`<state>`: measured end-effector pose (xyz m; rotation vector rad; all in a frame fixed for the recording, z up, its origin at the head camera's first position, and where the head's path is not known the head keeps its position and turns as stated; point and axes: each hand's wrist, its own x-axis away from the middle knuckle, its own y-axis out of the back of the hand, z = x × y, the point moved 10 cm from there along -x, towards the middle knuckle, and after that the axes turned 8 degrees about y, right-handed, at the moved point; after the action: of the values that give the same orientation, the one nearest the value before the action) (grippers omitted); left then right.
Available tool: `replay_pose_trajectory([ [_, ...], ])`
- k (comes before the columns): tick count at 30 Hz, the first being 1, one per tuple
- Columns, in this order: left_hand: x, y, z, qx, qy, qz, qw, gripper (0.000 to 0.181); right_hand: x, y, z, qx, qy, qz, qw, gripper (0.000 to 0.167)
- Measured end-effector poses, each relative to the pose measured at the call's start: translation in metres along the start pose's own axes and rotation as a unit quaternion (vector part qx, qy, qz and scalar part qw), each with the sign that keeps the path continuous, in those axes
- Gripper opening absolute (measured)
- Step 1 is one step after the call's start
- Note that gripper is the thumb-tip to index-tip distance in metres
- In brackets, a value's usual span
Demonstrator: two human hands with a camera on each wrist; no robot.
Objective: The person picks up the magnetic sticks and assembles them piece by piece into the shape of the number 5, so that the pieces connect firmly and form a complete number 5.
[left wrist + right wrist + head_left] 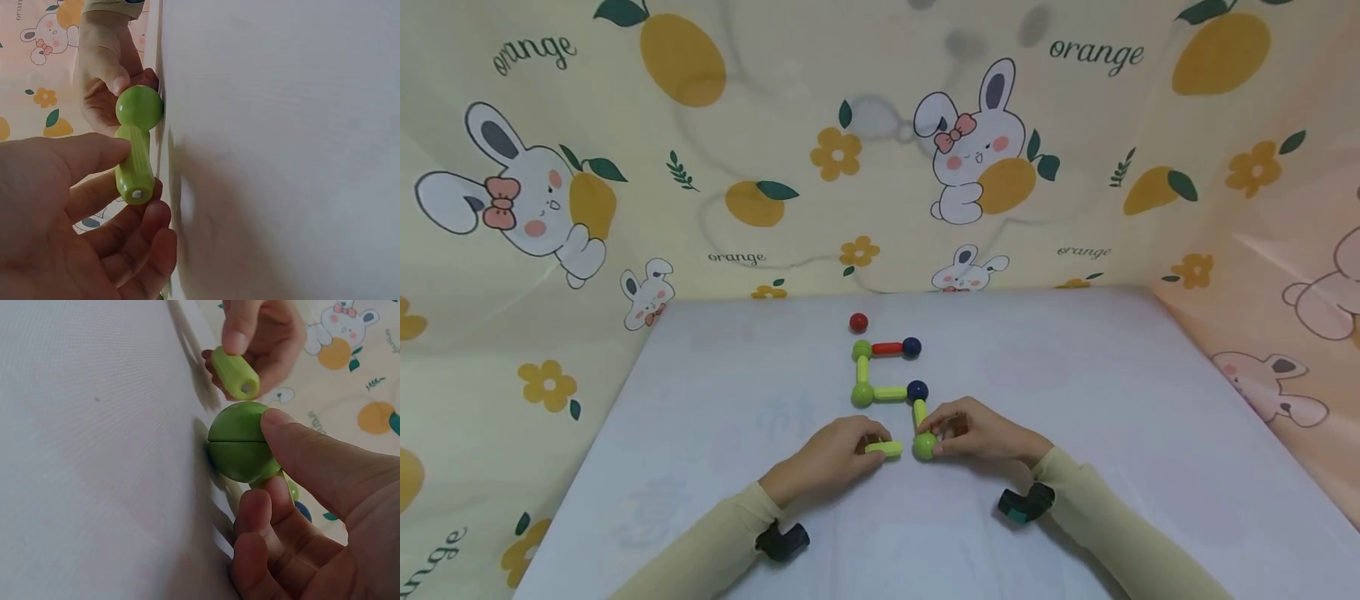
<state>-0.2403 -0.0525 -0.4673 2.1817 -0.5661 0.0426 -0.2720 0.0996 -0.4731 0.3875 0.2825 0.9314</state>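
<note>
My left hand [842, 450] pinches a loose yellow-green magnetic rod [883, 449] between thumb and fingers; its metal-tipped end shows in the left wrist view. Just right of it, my right hand [981, 429] holds a green ball [925, 446], thumb and fingers against its sides. A small gap separates rod and ball in the head view. From that ball a yellow-green rod [920, 411] runs up to a dark blue ball [917, 390]. Another rod [891, 392] links this to a green ball [862, 393], and an upright rod [862, 370] continues to a green ball [862, 350].
At the figure's top, a red rod [887, 348] joins a dark blue ball [912, 347]. A separate red ball [858, 322] lies just behind, on the white table [737, 358]. Patterned cloth [880, 183] stands along the back and sides.
</note>
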Motion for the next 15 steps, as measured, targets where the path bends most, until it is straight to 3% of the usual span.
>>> replay_pose_trajectory([
  [15,-0.01,-0.005,-0.02,-0.019,-0.021,-0.007,0.9996,0.023,-0.001,-0.001,-0.004,-0.017,0.006,0.001,0.9998,0.033],
])
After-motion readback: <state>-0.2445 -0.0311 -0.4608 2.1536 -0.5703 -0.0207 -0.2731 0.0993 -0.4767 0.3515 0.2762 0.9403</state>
